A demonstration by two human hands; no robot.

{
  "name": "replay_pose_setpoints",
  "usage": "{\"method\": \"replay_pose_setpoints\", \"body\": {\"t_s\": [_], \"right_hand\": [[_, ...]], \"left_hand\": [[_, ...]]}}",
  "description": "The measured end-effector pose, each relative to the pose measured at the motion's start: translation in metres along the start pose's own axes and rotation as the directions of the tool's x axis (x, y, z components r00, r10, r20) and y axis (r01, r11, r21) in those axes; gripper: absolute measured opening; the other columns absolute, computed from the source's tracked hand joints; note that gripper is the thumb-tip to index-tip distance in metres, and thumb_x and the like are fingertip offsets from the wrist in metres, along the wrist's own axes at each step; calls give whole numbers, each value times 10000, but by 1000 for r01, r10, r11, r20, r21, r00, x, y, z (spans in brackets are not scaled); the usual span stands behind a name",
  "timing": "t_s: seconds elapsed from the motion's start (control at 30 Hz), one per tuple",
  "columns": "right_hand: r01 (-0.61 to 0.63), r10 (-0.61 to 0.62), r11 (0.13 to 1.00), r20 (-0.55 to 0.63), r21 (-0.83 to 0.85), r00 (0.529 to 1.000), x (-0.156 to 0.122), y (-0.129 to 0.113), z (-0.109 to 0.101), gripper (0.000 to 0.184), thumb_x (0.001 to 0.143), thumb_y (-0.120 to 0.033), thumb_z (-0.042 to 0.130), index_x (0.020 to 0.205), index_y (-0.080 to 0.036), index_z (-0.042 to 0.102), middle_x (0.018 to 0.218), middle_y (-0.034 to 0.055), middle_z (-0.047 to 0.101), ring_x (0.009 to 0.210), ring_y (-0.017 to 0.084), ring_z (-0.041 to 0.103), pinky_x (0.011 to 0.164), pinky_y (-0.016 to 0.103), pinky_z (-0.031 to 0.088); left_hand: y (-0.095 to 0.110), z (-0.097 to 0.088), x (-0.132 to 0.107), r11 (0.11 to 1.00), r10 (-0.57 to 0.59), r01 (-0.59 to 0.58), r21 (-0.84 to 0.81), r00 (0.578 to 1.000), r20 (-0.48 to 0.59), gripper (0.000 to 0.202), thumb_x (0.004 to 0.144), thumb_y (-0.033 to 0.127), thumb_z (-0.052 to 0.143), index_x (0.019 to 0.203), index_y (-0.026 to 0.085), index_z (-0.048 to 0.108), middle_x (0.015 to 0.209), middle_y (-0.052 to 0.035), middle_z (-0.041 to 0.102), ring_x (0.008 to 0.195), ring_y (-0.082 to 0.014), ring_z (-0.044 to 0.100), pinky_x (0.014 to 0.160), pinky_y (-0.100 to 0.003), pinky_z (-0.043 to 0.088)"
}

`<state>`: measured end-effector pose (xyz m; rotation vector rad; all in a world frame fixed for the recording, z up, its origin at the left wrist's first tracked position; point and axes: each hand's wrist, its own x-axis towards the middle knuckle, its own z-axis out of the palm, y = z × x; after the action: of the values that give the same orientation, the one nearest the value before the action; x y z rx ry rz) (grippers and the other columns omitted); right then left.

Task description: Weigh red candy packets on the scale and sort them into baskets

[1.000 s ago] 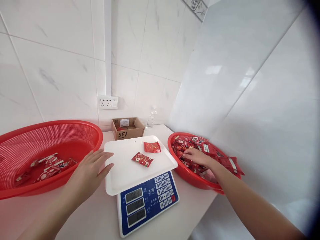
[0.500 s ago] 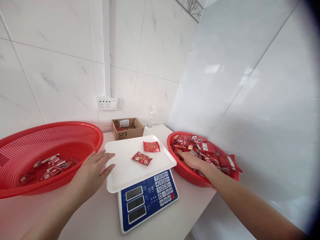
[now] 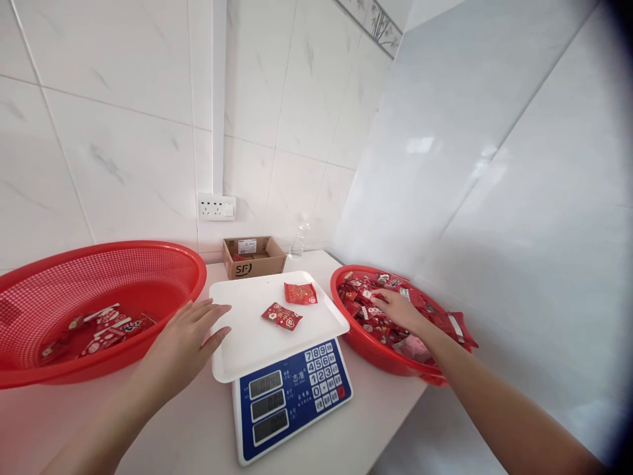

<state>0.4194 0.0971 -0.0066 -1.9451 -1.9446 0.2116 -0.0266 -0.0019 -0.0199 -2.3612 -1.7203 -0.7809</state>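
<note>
My left hand (image 3: 190,336) hovers at the left edge of the scale's white tray (image 3: 242,310), fingers stretched and holding nothing. Two small red snack packets lie on that tray: a flowered packet (image 3: 281,316) and a plainer packet (image 3: 301,293) behind it. The digital scale (image 3: 297,396) has a blue panel with keys and three displays. Over the right red basket (image 3: 366,349), heaped with red packets, my right hand (image 3: 398,310) has its fingertips closed on a red snack packet (image 3: 366,295) with a pale label; the fingers partly hide it.
On the left stands a larger red mesh basket (image 3: 168,254) with several red and white packets at its bottom. Behind the scale are a cardboard box (image 3: 252,267) and a clear plastic bottle (image 3: 299,237). Tiled walls close off the back and right; a socket (image 3: 217,208) is on the back wall.
My right hand has risen from deeper among the packets in the right basket and now shows higher over the heap. My left hand and the packets on the tray stay as they were.
</note>
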Motion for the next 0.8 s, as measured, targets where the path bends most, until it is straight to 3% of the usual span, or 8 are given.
{"method": "replay_pose_setpoints", "body": {"t_s": [0.1, 0.2, 0.3, 0.37, 0.43, 0.63, 0.8], "right_hand": [[0, 2, 1000, -80, 25, 997, -1, -16, -3, 374, 861, -360, 420, 1135, -178, 599, 1214, 91, 620, 1120, 241, 561, 965, 373, 408], [88, -79, 991, -97, 96, 992, -7, -49, -2, 373, 853, -402, 439, 1127, -210, 605, 1213, 59, 624, 1118, 232, 563, 971, 365, 406], [222, -232, 958, 36, 184, 972, -16, -88, 6, 342, 841, -390, 467, 1095, -228, 630, 1148, 34, 660, 1047, 217, 602, 907, 329, 447], [241, -280, 946, 168, 216, 945, -21, -109, 14, 334, 830, -388, 490, 1080, -231, 646, 1110, 28, 676, 985, 207, 627, 849, 307, 468], [250, -295, 946, 221, 208, 930, -22, -122, 20, 334, 821, -398, 513, 1071, -231, 658, 1112, 32, 676, 970, 205, 629, 835, 300, 464], [217, -226, 969, 72, 117, 972, -13, -137, 21, 287, 840, -370, 480, 1018, -234, 659, 887, 31, 710, 796, 186, 634, 711, 291, 451], [221, -220, 960, -19, 170, 975, -6, -155, 22, 284, 845, -392, 468, 974, -222, 654, 868, 23, 701, 751, 170, 619, 686, 279, 448]], "left_hand": [[-1, 2, 0, 1000, 7, -7, 2, 1000, -9, 475, 908, 480, 353, 1171, 196, 629, 1187, -131, 652, 1166, -332, 552, 949, -515, 455], [-1, 3, -1, 1000, 20, -20, 14, 1000, 4, 439, 912, 445, 379, 1184, 192, 615, 1196, -124, 647, 1177, -323, 543, 957, -503, 451], [1, 1, -2, 999, 23, -24, 22, 999, 25, 406, 917, 410, 395, 1196, 198, 600, 1206, -108, 643, 1190, -313, 532, 970, -497, 441], [2, -1, -2, 1000, 14, -15, 26, 999, 35, 394, 916, 397, 404, 1202, 202, 593, 1213, -100, 639, 1199, -309, 523, 976, -495, 436], [3, -3, -2, 1000, 4, -6, 29, 999, 41, 396, 915, 392, 411, 1209, 193, 586, 1226, -106, 630, 1209, -311, 513, 977, -495, 434], [5, -6, -2, 1000, 0, 0, 10, 999, 40, 390, 915, 386, 420, 1207, 188, 585, 1227, -111, 628, 1215, -305, 509, 994, -495, 420], [6, -7, -2, 1000, -5, 5, 10, 999, 54, 375, 911, 375, 430, 1206, 201, 583, 1230, -100, 628, 1227, -304, 498, 999, -500, 415]]}}
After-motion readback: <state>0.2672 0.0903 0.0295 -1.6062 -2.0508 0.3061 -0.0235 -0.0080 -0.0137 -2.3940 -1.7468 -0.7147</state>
